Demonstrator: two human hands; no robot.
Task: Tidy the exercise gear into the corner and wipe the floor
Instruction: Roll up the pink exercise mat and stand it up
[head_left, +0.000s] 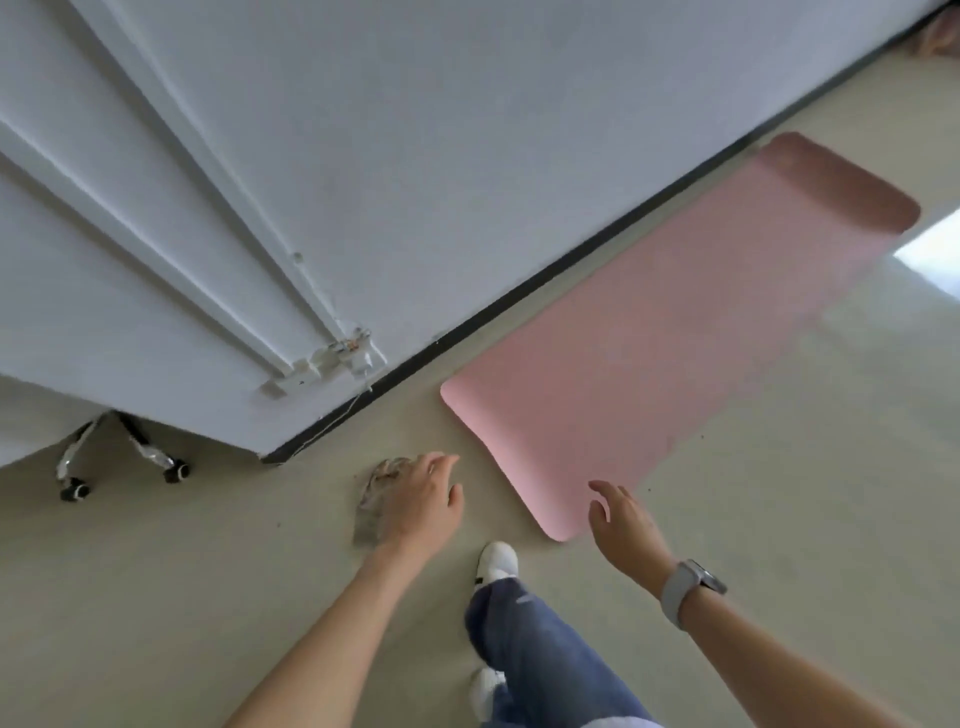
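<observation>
An office-like room: white partition wall (467, 156), chair castors (176, 472), glossy floor (779, 467).

My left hand (418, 501) reaches far forward on a bare arm, palm down, fingers loosely curled around a crumpled rag (375, 499). My right hand (621, 525) hangs to the right of it, fingers spread and slack, gripping nothing, a grey watch (688, 587) strapped at the wrist.

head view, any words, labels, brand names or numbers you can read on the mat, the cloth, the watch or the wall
None can be read.
pink mat: plain, no print.
cloth under the left hand: a faint pattern, no letters.
watch: face turned away.
wall: bare.
</observation>
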